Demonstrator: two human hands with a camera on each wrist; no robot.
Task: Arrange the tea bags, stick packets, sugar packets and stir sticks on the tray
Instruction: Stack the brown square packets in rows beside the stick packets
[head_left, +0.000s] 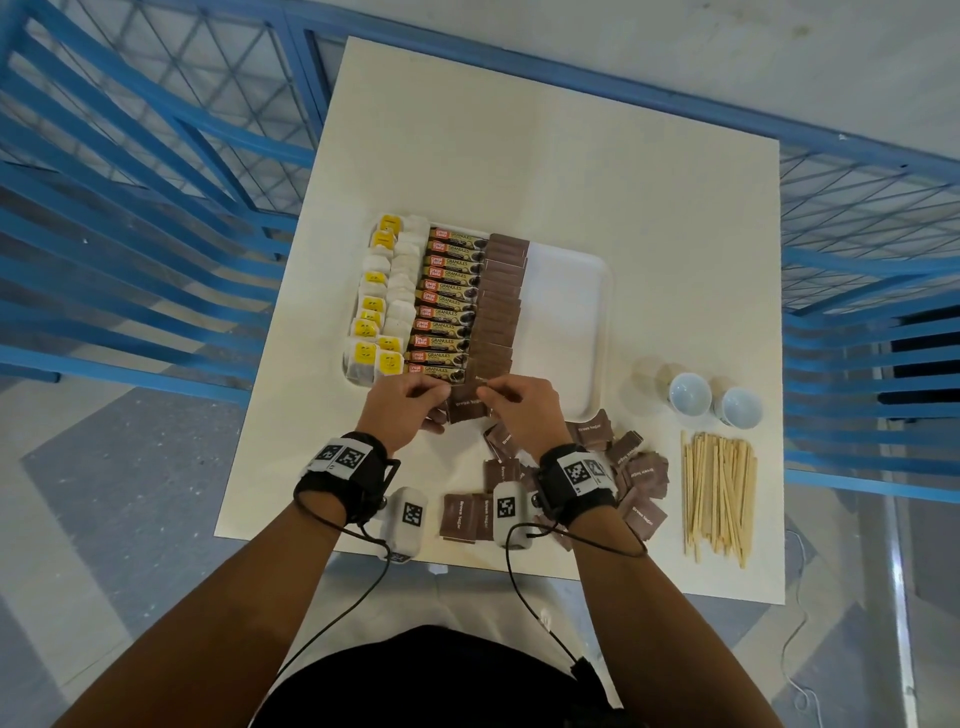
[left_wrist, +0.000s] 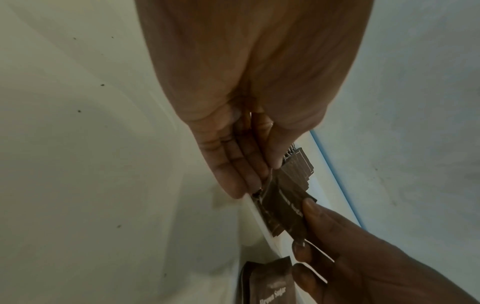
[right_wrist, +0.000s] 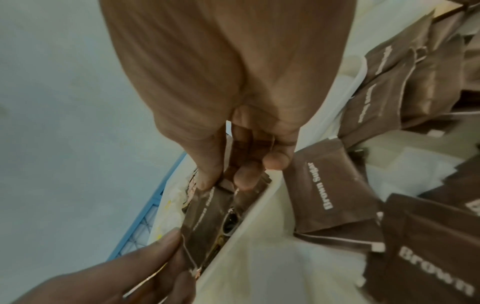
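- Sugar packet (head_left: 470, 404) is pinched between left hand (head_left: 400, 410) and right hand (head_left: 522, 413) at near tray (head_left: 571, 312) edge, end of brown row.
- Tea bags (head_left: 382, 306) and stick packets (head_left: 444, 301) are laid in rows.
- Loose sugar packets (head_left: 636, 467) and stir sticks (head_left: 719, 496) are left on table; right tray strip is bare.

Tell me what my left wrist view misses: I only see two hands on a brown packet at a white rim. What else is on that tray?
Observer: The tray holds tea bags, then stick packets, then a sugar packet row; its right part is bare.
Operator: Any sugar left off it?
Observer: Yes, loose sugar packets lie on the table beside the right hand.
Operator: Stir sticks?
Observer: The stir sticks lie on the table, right of the tray, untouched.
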